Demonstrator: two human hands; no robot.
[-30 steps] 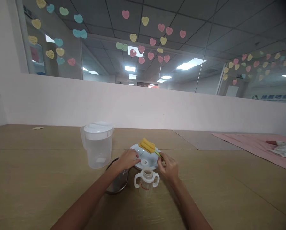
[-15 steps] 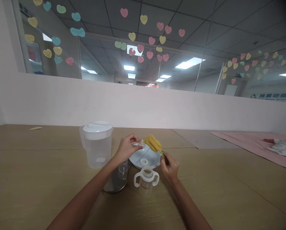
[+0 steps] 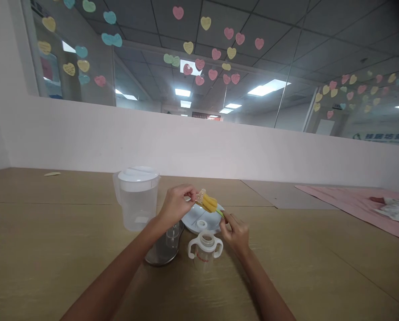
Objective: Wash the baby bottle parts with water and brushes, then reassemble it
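Between the fingers of my left hand (image 3: pixel 179 199) is a small clear bottle nipple (image 3: pixel 201 195), pinched at its edge. My right hand (image 3: pixel 235 232) grips the green handle of a sponge brush (image 3: pixel 210 204). The brush's yellow sponge head meets the nipple, its tip partly covered by it. Below them sits a white plate (image 3: pixel 190 223) with a white ring (image 3: pixel 202 224) on it. Nearer to me a clear baby bottle (image 3: pixel 204 254) with two white handles stands upright, its top uncovered.
A lidded clear pitcher (image 3: pixel 139 203) stands to the left. A dark metal tray (image 3: pixel 161 254) holding a clear cup (image 3: pixel 172 236) lies partly behind my left forearm. Far right, a pink cloth (image 3: pixel 346 200) carries a patterned fabric item (image 3: pixel 395 208). A white wall (image 3: pixel 199 147) closes off the back.
The sponge head and the nipple, apart before, are now together, the sponge having moved left and slightly down. Both hands keep their holds.
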